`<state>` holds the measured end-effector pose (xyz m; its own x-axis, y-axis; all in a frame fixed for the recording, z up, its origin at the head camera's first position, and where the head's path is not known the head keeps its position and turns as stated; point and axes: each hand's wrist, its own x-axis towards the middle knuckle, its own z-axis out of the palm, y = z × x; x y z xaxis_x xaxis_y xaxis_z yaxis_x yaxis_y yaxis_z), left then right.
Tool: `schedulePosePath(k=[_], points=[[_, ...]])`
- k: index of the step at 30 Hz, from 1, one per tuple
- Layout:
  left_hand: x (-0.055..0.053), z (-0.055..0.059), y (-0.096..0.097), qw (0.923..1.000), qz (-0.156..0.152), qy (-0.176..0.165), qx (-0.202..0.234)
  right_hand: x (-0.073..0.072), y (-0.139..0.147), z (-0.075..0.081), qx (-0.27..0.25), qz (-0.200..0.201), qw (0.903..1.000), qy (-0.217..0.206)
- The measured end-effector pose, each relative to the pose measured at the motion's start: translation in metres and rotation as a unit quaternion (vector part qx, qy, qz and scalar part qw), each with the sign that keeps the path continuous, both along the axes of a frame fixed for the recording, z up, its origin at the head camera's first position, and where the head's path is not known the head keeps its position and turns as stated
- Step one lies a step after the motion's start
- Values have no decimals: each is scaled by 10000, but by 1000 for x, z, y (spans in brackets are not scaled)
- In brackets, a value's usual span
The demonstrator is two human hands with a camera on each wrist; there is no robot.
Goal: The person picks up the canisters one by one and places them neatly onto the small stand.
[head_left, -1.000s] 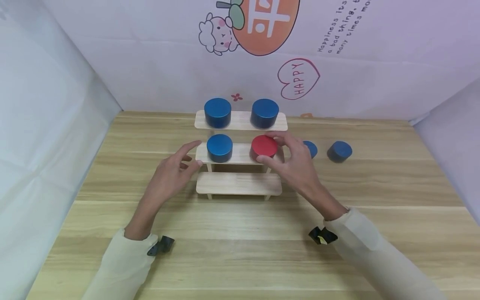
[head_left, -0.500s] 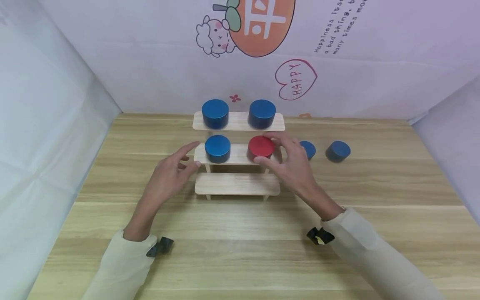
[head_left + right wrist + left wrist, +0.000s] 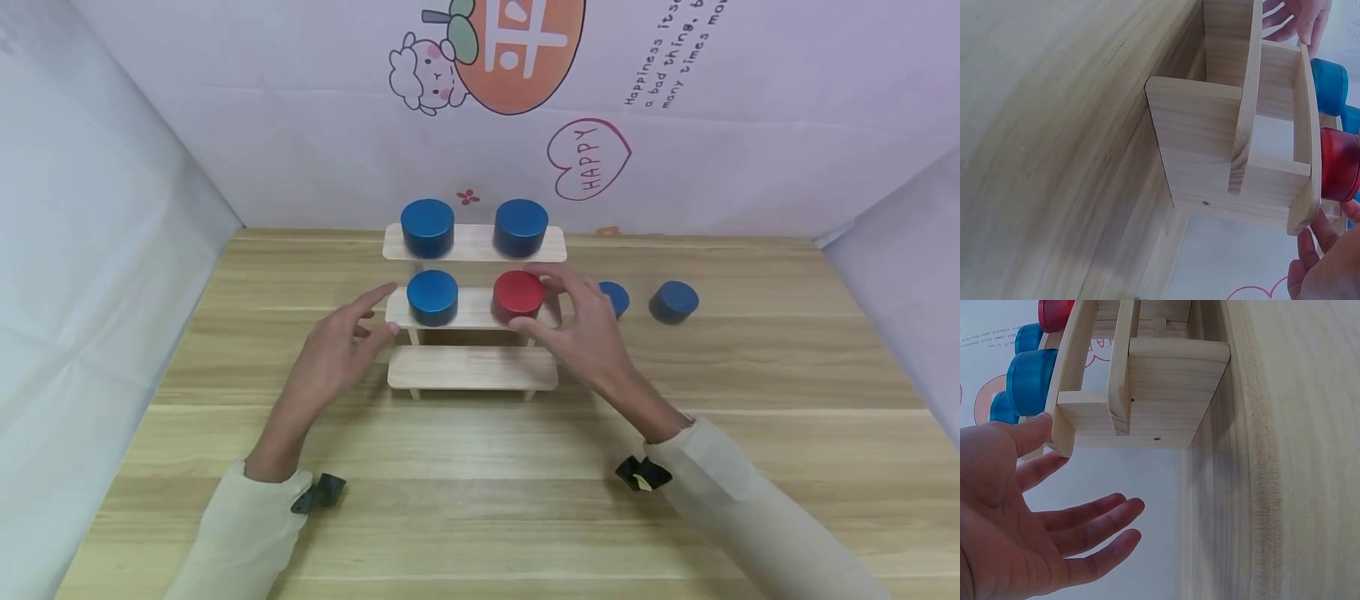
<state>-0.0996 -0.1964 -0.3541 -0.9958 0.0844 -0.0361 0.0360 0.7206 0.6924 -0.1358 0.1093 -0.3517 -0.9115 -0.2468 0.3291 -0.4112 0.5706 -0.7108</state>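
A stepped wooden shelf (image 3: pixel 472 367) with three tiers stands on the table. My left hand (image 3: pixel 333 354) is at the left end of the middle tier, thumb at its front edge and index finger at its back, the other fingers loosely spread in the left wrist view. On the right of that tier sits a red round tin (image 3: pixel 517 296); my right hand (image 3: pixel 588 329) curves thumb and fingers round it. A blue tin (image 3: pixel 432 297) sits left of it. Two more, a left blue tin (image 3: pixel 427 227) and a right blue tin (image 3: pixel 521 227), stand on the top tier.
On the table (image 3: pixel 465 508) to the right lie a blue tin (image 3: pixel 673 302) and another blue tin (image 3: pixel 615 297), the latter partly behind my right hand. A printed white cloth (image 3: pixel 300 158) rises at the back, with a plain white cloth (image 3: pixel 90 275) at the left.
The view shifts slightly, so everything drifts a little left in the picture. My right thumb slides slightly lower against the red tin, while my left hand stays at the shelf end.
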Motion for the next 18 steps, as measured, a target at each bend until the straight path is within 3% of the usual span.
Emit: schedulePosePath(k=[7, 12, 18], points=[[2, 2, 1, 9998, -47, 167, -15, 5, 12, 0, -242, 128, 9996, -7], [4, 2, 2, 9991, -44, 365, 212, 7, 21, -1, -272, 229, 9994, -21], [7, 4, 4, 9989, 8, 302, 345, 6, 34, -1, -146, 303, 9994, 25]])
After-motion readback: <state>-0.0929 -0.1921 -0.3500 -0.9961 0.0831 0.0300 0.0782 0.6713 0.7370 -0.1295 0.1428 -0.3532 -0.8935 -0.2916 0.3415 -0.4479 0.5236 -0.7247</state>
